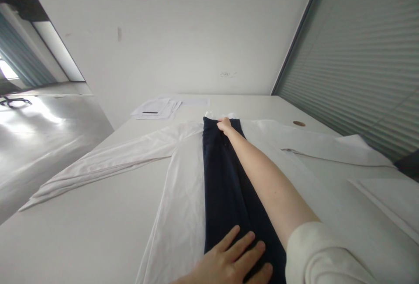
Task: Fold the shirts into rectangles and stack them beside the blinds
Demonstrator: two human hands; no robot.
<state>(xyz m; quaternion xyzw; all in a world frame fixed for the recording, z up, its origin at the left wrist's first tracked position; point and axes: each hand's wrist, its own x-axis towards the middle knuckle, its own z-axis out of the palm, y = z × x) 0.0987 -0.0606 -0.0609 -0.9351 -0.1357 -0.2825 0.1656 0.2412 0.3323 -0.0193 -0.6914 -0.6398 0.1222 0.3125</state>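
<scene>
A pair of dark navy trousers (219, 179) lies lengthwise over the middle of a white long-sleeved shirt (186, 179), waistband at the far end. My right hand (224, 124) reaches out to that waistband, its fingers closed on the cloth near the middle. Close to me, my left hand (235, 258) lies flat on the lower part of the trousers with fingers spread. One shirt sleeve (114, 157) stretches out to the left, the other (327, 148) to the right. My right forearm covers part of the trousers' right side.
Beneath the clothes is a white table (98, 240). Papers (157, 107) lie at its far left, before a white wall (183, 31). A round cable hole (299, 123) is at the right. Folded white material (389, 196) lies near right, beside a blind (360, 66).
</scene>
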